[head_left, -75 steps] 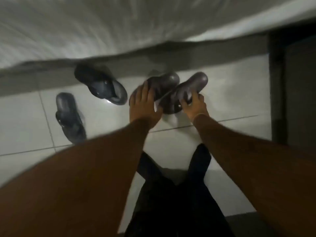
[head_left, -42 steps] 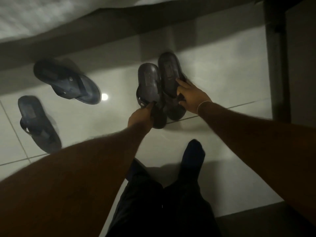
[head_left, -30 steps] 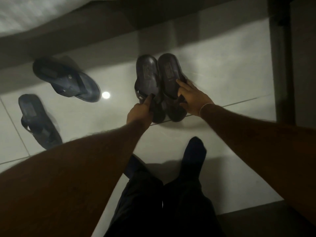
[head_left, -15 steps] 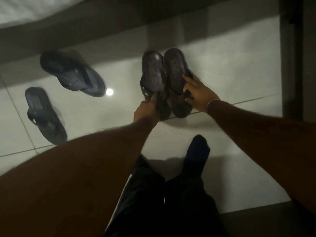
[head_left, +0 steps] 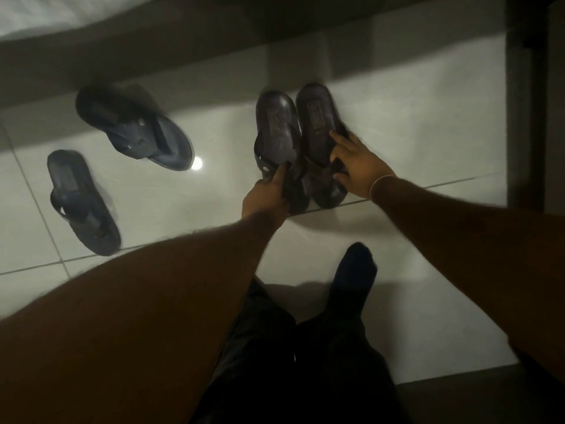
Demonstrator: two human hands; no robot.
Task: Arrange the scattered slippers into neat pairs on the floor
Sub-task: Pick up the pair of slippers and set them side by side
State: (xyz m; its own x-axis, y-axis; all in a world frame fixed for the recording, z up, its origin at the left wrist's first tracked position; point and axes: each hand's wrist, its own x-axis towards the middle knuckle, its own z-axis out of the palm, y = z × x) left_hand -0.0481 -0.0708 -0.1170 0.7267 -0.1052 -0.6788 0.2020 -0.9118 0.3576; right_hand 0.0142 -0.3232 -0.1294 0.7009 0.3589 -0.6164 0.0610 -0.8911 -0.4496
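Two dark brown slippers lie side by side on the pale tiled floor (head_left: 412, 142), soles down, long sides touching. My left hand (head_left: 266, 197) pinches the strap end of the left brown slipper (head_left: 275, 127). My right hand (head_left: 357, 166) grips the strap of the right brown slipper (head_left: 316, 117). Two dark blue slippers lie apart at the left: one (head_left: 134, 127) lies slanted near the bed, the other (head_left: 81, 200) sits closer to me and points a different way.
A bed with white bedding (head_left: 46, 13) and its dark base run along the top. A dark furniture leg (head_left: 522, 102) stands at the right. My socked foot (head_left: 354, 273) and dark trousers are below the brown slippers. A light glare spot (head_left: 197, 163) shines on the tile.
The brown slippers went from held up and angled to flat and side by side on the floor. Since then both hands stay on them and only the view has shifted slightly.
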